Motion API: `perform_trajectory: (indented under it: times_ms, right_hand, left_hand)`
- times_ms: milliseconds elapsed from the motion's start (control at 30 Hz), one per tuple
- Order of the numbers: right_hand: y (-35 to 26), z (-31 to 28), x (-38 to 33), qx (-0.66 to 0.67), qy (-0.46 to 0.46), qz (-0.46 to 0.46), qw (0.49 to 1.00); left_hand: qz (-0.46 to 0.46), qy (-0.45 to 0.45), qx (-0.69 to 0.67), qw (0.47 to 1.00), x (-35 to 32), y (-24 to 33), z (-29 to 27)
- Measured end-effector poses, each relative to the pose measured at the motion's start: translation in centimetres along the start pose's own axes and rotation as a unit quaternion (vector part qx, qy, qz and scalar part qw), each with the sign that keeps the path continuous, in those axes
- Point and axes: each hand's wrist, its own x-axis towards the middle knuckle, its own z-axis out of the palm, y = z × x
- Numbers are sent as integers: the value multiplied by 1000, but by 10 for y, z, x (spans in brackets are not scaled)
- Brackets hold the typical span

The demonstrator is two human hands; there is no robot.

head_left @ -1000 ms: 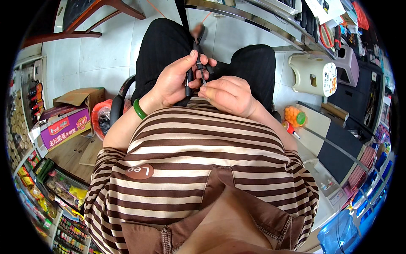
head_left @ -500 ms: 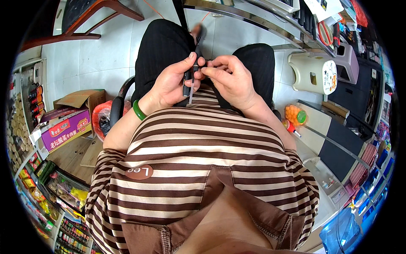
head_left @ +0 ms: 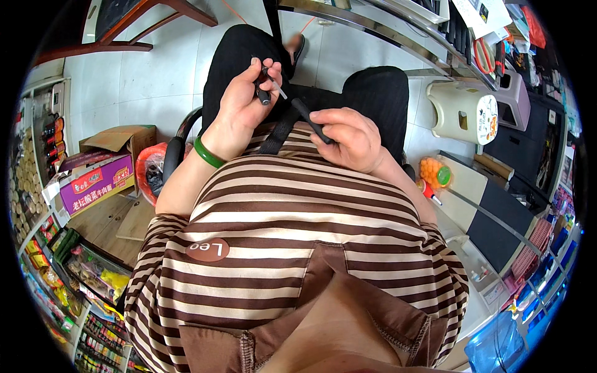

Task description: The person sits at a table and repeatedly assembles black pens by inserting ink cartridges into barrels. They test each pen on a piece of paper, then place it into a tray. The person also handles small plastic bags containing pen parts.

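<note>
My left hand (head_left: pixel 239 96), a green bangle on its wrist, is closed around a black pen-like cylinder (head_left: pixel 264 97) and a thin, pale, see-through stick (head_left: pixel 277 89). The stick slants out of the fingers toward the right. A black tube, like a pen barrel (head_left: pixel 307 115), is pinched between the thumb and fingers of my right hand (head_left: pixel 350 135). One end of this tube points up at the stick's tip, with a small gap between them. Both hands are above my lap; below them lies a black strap (head_left: pixel 280 132) against my striped shirt.
A metal-edged table (head_left: pixel 385 31) stands ahead to the right, near a pale stool (head_left: pixel 463 112). At left sit a purple carton (head_left: pixel 96 184) and a red-lined bin (head_left: pixel 149 168). A jar of orange balls (head_left: pixel 433 172) rests at right. A wooden chair (head_left: pixel 143 25) is far left.
My hands have moved apart. The right one now holds the black tube away from the left, and the pale stick, which hung down before, now points toward the tube. The left hand has turned and shifted leftward.
</note>
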Motion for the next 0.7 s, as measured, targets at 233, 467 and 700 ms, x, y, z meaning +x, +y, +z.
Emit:
perform_trajectory:
  times_ms: [233,467,700]
  right_hand:
    - [1,5,-1,0,6,1,1000]
    - [-3,4,0,2,-5,26,1000]
    - [-4,2,2,-5,-14,33,999]
  left_hand:
    - [-8,-1,-12,1000,-2,-4,4]
    - [-1,1,-10,1000,-1,-4,4]
    - [-9,-5,-24,1000,-2,-6,5]
